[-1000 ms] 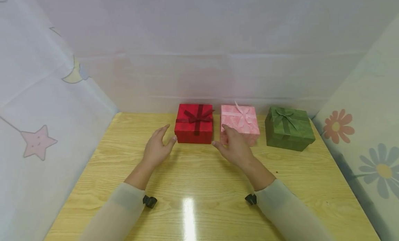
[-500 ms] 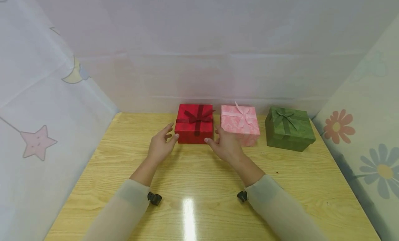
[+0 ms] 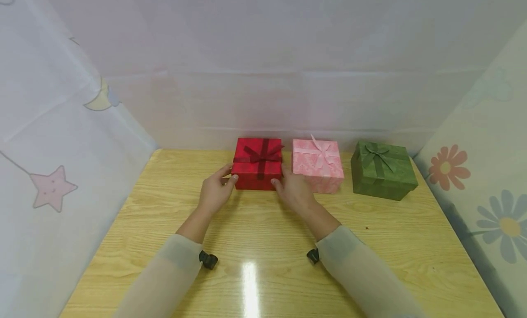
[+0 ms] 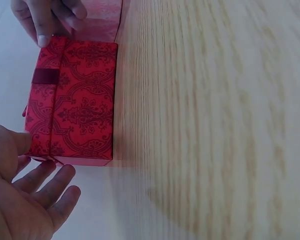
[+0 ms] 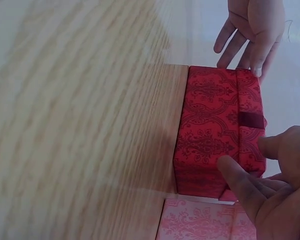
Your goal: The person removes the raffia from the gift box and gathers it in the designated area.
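A red gift box (image 3: 263, 181) with a dark red ribbon bow stands at the back of the table between both hands. At its left front corner, the left hand (image 3: 215, 192) has its thumb on the lid's front and a finger against the side; its other fingers (image 4: 65, 205) spread apart from the box. Opposite, the right hand (image 3: 297, 192) pinches the right corner of the lid, thumb (image 5: 270, 147) on the front face and fingers in the narrow gap beside a pink gift box (image 3: 319, 158). Part of the pink box's front is hidden by this hand.
To the right of the pink box stands a green gift box (image 3: 384, 171), slightly turned. All three boxes line the back edge of the wooden table (image 3: 164, 185), close to the pale cloth wall (image 3: 263, 98). Printed cloth also hangs at both sides.
Both hands have closed in on the red box. The right moved left from in front of the pink box; the left came slightly rightward to the red box's corner. The boxes stand where they were.
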Tool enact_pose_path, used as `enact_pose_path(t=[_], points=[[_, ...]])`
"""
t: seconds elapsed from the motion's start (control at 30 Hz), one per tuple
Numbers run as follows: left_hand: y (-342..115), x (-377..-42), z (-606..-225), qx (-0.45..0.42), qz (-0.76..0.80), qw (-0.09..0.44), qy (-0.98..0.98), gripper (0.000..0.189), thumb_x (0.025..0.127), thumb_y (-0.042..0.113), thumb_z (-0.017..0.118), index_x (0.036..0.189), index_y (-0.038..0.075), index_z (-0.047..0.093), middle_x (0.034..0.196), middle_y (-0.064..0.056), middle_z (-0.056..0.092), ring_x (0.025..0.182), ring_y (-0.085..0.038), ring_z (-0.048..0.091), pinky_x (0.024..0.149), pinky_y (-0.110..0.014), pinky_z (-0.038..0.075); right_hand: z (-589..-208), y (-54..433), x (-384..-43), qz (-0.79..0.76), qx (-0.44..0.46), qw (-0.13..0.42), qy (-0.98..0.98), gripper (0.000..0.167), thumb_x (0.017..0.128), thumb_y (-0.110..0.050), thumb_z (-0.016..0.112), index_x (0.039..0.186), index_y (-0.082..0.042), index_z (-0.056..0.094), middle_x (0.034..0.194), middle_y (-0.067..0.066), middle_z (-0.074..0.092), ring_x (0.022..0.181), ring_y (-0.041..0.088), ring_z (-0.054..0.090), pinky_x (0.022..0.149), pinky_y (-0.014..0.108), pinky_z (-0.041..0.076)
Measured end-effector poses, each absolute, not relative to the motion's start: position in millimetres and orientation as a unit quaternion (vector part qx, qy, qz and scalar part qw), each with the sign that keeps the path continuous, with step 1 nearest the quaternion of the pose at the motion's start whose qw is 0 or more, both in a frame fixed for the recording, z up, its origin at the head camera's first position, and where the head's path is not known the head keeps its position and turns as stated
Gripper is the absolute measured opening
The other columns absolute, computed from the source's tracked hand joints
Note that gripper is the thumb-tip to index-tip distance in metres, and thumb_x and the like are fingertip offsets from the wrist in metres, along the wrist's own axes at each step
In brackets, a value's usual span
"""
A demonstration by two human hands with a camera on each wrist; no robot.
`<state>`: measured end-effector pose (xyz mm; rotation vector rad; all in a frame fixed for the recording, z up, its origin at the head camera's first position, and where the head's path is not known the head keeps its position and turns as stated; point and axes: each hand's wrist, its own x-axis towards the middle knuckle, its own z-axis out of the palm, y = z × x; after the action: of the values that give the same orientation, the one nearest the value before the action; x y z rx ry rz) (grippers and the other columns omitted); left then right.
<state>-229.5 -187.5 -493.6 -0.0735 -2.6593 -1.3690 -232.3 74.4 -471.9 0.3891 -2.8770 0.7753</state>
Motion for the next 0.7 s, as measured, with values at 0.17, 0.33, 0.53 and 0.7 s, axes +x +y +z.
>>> enact_pose_path(t=[0.17,0.33,0.53,0.7], points=[[-186.7,-231.5,-495.6,-0.017,-0.460,0.093,-0.883,0.044,0.104,0.029,0.066,0.148,0.024,0.061,0.135,-0.003,0.069,0.109,-0.024,0.073,0.081,-0.040,0.063,-472.8,72.4,-234.1,0.255,0.116,0.063,-0.958,0.060,0.105,-0.037,0.063,0.153,-0.003,0.051,0.053,0.004,0.053,0.049,0.018,0.043,0.045,0.037,0.045],[-186.7,-231.7,-497.9,-0.018,-0.448,0.119,-0.886,0.041,0.103,0.026,0.067,0.143,0.019,0.065,0.129,-0.005,0.072,0.110,-0.025,0.073,0.088,-0.042,0.062,-473.1,72.0,-234.3,0.254,0.119,0.074,-0.957,0.055,0.104,-0.033,0.065,0.150,-0.004,0.055,0.050,0.001,0.049,0.048,0.017,0.040,0.044,0.032,0.039],[-186.3,-227.1,-497.7,-0.021,-0.444,0.118,-0.888,0.040,0.104,0.029,0.067,0.143,0.019,0.066,0.127,-0.007,0.073,0.112,-0.025,0.072,0.089,-0.043,0.062,-471.4,73.8,-233.7,0.254,0.125,0.077,-0.956,0.050,0.105,-0.030,0.064,0.148,-0.005,0.058,0.054,0.002,0.052,0.053,0.021,0.049,0.050,0.033,0.045],[-186.2,-224.2,-499.1,-0.017,-0.458,0.117,-0.881,0.040,0.103,0.028,0.068,0.142,0.021,0.066,0.128,-0.005,0.072,0.112,-0.022,0.072,0.087,-0.039,0.063,-468.5,75.7,-232.5,0.265,0.123,0.066,-0.954,0.050,0.105,-0.031,0.064,0.147,-0.005,0.057,0.052,0.001,0.052,0.050,0.017,0.040,0.047,0.031,0.040]])
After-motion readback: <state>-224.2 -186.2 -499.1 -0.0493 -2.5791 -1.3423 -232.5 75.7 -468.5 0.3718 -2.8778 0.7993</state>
